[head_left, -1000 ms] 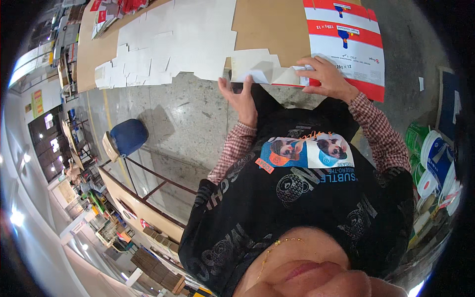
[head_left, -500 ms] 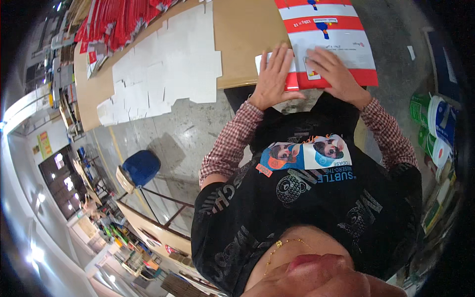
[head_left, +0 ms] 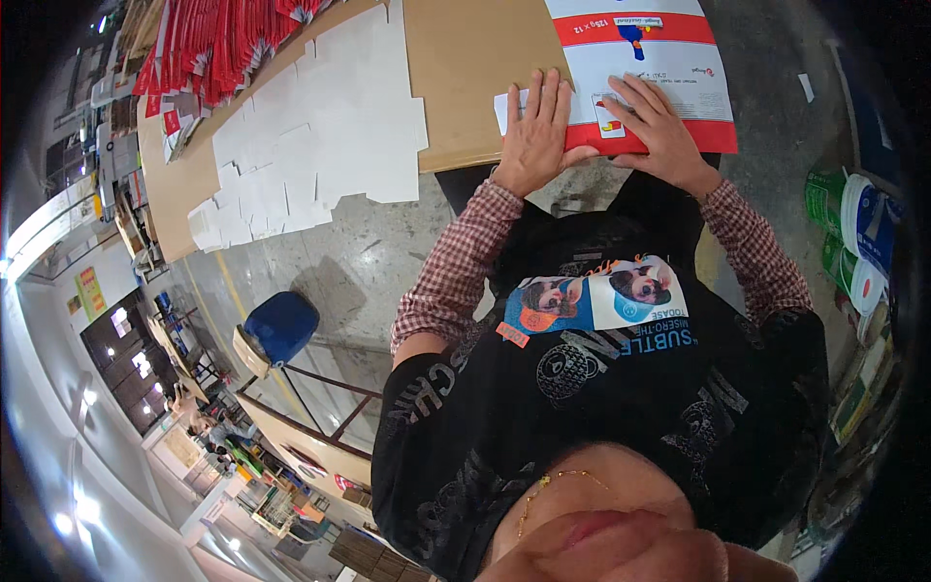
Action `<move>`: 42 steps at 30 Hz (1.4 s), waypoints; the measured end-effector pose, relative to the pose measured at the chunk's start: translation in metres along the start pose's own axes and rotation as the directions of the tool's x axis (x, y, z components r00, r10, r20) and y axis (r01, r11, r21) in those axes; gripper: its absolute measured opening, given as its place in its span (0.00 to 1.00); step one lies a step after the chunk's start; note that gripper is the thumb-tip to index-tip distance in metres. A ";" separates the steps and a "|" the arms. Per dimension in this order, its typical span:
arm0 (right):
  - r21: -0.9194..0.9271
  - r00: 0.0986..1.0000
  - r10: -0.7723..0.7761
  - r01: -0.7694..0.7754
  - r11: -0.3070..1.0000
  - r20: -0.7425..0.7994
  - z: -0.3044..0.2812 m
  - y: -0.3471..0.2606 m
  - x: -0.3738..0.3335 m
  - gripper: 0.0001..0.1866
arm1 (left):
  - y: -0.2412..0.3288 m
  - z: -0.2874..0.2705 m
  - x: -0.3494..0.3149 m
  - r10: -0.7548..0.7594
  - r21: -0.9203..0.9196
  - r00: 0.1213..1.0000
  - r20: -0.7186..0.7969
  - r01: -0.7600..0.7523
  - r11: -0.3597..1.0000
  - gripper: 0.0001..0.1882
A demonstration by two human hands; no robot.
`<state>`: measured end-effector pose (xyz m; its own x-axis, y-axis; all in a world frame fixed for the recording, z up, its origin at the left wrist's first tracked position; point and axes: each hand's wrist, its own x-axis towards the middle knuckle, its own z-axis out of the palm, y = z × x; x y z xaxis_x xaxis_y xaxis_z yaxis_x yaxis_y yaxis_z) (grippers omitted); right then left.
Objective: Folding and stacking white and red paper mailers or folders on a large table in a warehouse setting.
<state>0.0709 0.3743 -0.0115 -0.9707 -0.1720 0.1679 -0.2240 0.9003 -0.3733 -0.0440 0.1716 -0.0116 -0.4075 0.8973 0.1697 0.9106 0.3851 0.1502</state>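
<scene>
A printed cardboard sheet [head_left: 679,82], red and white with a blue figure on it, lies at the near right edge of the table. My left hand [head_left: 535,136] presses flat on its left border, fingers stretched upward and thumb pointing right. A white flap [head_left: 500,113] shows beside that hand; the rest of it is hidden under the fingers. On the sheet's lower part rests my right hand [head_left: 667,138], fingers spread and palm down, thumb by the near red edge. Neither hand grips anything.
White die-cut cardboard blanks [head_left: 320,126] lie in overlapping layers on the brown table [head_left: 451,92]. A row of red folded cartons [head_left: 218,48] stands at the far left. A blue chair [head_left: 279,328] is on the floor to the left; green and white buckets [head_left: 853,218] stand at right.
My right hand, blurred before, now lies sharper, its fingers slightly farther up the sheet. The left hand keeps nearly the same place on the left border. The whole view has shifted slightly.
</scene>
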 end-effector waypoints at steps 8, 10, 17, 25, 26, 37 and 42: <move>-0.036 1.000 -0.014 0.013 0.999 -0.025 -0.001 0.003 0.003 0.34 | -0.007 0.015 0.020 -0.135 -0.047 0.988 -0.076 0.132 0.990 0.37; -0.022 0.999 -0.015 0.014 1.000 -0.041 -0.005 0.006 0.004 0.32 | -0.008 0.017 0.018 -0.158 -0.099 0.985 -0.070 0.151 0.984 0.37; 0.902 0.474 0.861 -0.267 0.339 -0.184 -0.023 0.065 -0.086 0.25 | 0.001 0.023 0.025 -0.247 -0.170 0.963 -0.103 0.228 0.959 0.27; 0.867 0.586 0.757 -0.175 0.468 -0.290 0.014 -0.051 0.015 0.27 | 0.078 0.016 0.046 -0.452 -0.722 0.848 -0.276 0.127 0.680 0.31; 0.866 0.691 0.687 -0.181 0.465 -0.225 0.013 -0.032 0.013 0.31 | 0.079 0.004 0.039 -0.476 -0.759 0.827 -0.299 0.096 0.644 0.32; 0.723 0.949 0.269 -0.301 0.622 0.163 -0.115 0.263 0.205 0.34 | -0.051 -0.072 -0.133 -0.697 -0.040 0.697 -0.168 0.702 0.711 0.34; 0.306 0.874 0.451 -0.386 0.870 -0.179 0.002 0.204 0.400 0.24 | -0.054 -0.055 -0.148 -0.720 0.021 0.679 -0.145 0.729 0.684 0.33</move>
<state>-0.3634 0.4882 -0.0225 -0.9341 0.3274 0.1422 0.1532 0.7274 -0.6689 -0.0368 0.0064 0.0092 -0.9420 0.3010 0.1483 0.3271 0.9224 0.2055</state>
